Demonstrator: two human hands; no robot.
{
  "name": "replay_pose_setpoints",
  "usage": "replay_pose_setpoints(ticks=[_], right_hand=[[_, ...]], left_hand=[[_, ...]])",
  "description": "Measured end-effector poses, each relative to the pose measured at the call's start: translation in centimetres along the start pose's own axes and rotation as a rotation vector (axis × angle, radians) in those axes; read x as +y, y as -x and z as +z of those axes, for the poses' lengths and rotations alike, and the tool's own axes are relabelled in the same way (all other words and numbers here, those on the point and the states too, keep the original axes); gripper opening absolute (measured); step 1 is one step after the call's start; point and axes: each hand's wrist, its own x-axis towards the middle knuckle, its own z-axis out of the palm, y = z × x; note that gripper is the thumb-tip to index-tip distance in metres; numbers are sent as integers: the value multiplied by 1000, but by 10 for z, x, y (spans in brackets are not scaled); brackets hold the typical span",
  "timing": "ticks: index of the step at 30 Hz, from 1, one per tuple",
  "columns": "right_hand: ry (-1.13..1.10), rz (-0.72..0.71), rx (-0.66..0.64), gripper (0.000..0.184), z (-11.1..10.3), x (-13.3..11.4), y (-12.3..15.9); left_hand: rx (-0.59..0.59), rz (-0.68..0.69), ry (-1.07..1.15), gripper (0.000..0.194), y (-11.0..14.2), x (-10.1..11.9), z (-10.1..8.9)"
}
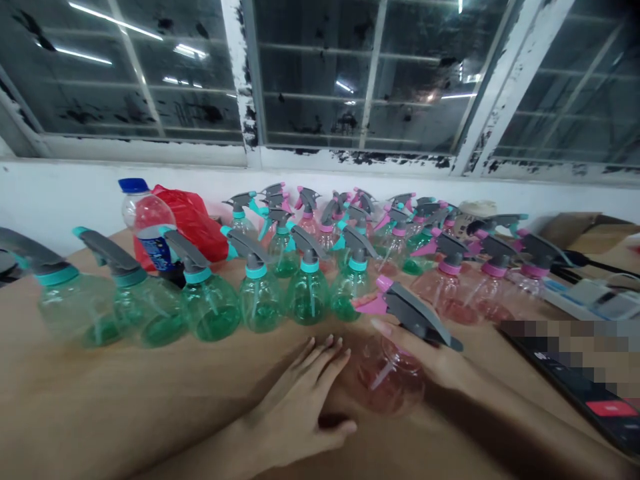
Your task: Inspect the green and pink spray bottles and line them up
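Note:
My right hand point(425, 347) is wrapped round the neck of a pink spray bottle point(387, 387) with a grey and pink trigger head. The bottle is tilted a little, its clear pink body close to the table in front of me. My left hand point(307, 393) is beside it on the left, fingers stretched out and thumb apart, holding nothing. Just beyond my hands, a row of green spray bottles point(260, 300) with turquoise collars runs to the left. Pink spray bottles point(453, 293) with grey heads stand to the right.
More spray bottles point(285, 250) crowd behind the front row. A blue-capped plastic bottle point(145, 213) and a red bag point(195, 220) stand at the back left. At right are a phone point(565, 373), a white power strip point(595, 293) and a cardboard box point(585, 230).

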Motion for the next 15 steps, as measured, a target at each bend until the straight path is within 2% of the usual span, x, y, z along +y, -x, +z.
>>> replay_pose_setpoints(ticks=[7, 11, 15], right_hand=[[-60, 15, -59, 17, 7, -4, -9], [-31, 33, -46, 9, 9, -6, -9], [15, 22, 6, 11, 9, -9, -9]], left_hand=[[27, -38, -37, 62, 1, 1, 4], [24, -68, -106, 55, 1, 1, 4], [18, -54, -134, 53, 0, 0, 4]])
